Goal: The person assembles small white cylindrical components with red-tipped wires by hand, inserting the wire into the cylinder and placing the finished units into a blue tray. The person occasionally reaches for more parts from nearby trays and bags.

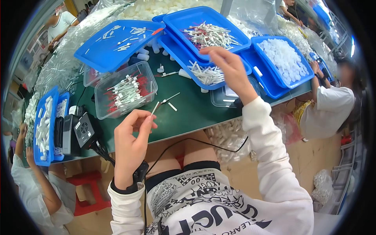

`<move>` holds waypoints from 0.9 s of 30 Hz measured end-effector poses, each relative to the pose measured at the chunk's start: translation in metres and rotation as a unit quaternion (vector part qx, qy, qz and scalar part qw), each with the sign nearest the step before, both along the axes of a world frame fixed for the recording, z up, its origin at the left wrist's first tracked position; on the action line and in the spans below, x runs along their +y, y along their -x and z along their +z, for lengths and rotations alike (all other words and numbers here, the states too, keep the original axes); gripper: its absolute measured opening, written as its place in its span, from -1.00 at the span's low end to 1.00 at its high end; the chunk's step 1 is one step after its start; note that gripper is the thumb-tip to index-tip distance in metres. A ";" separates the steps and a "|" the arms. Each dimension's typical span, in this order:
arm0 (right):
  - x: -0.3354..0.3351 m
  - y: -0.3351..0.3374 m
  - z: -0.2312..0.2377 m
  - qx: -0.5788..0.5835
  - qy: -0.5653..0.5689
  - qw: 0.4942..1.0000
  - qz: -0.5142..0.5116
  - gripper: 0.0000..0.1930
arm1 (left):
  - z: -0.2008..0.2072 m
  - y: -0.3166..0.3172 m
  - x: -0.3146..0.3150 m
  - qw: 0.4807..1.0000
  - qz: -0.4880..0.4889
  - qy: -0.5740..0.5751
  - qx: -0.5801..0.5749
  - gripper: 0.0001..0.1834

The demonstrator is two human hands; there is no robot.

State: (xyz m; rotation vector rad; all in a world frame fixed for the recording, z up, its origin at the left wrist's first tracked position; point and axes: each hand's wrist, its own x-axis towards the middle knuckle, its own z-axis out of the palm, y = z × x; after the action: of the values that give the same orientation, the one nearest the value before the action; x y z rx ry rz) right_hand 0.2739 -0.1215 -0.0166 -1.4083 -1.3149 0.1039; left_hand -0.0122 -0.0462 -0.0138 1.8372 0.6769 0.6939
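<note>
My left hand (133, 135) is closed in a pinch, with a thin white stick (155, 108) upright between thumb and fingertips. Beyond it on the green table lie a white stick with a dark, thin tip (170, 97) and a short white tube (172, 107). My right hand (231, 72) is over the near edge of a blue tray (244, 37) heaped with white sticks with red parts (211, 33). Its fingers stretch leftward, and I see nothing between them. Below that tray, a second blue tray (188, 74) holds plain white tubes (207, 74).
A clear plastic box (102, 111) holds white-and-red pieces. Behind it, a tilted blue tray (88, 55) carries scattered sticks. White caps (284, 58) fill a tray at right. A black device (84, 129) stands left; a cable (188, 139) crosses my lap. Other people sit on both sides.
</note>
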 end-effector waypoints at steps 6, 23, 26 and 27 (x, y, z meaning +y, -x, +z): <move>-0.025 0.064 0.015 0.022 0.073 0.997 -0.003 -0.85 | -0.001 0.010 0.001 0.997 0.006 0.031 -0.068 -0.85; 0.002 0.130 -0.060 -0.211 0.231 0.911 -0.269 -0.93 | -0.004 0.011 -0.003 0.995 0.008 -0.041 -0.096 -0.89; -0.009 0.122 -0.046 -0.187 0.152 0.937 -0.253 -0.94 | -0.003 0.012 -0.004 0.993 0.012 -0.019 -0.113 -0.89; -0.014 0.117 -0.037 -0.171 0.122 0.947 -0.243 -0.94 | -0.004 0.012 -0.004 0.992 0.015 -0.002 -0.124 -0.89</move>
State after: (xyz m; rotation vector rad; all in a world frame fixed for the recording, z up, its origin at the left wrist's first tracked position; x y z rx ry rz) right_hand 0.1569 -0.1356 -0.0535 -1.9935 -1.2173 -0.3328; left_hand -0.0246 -0.0502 -0.0176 1.7104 0.5404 0.9254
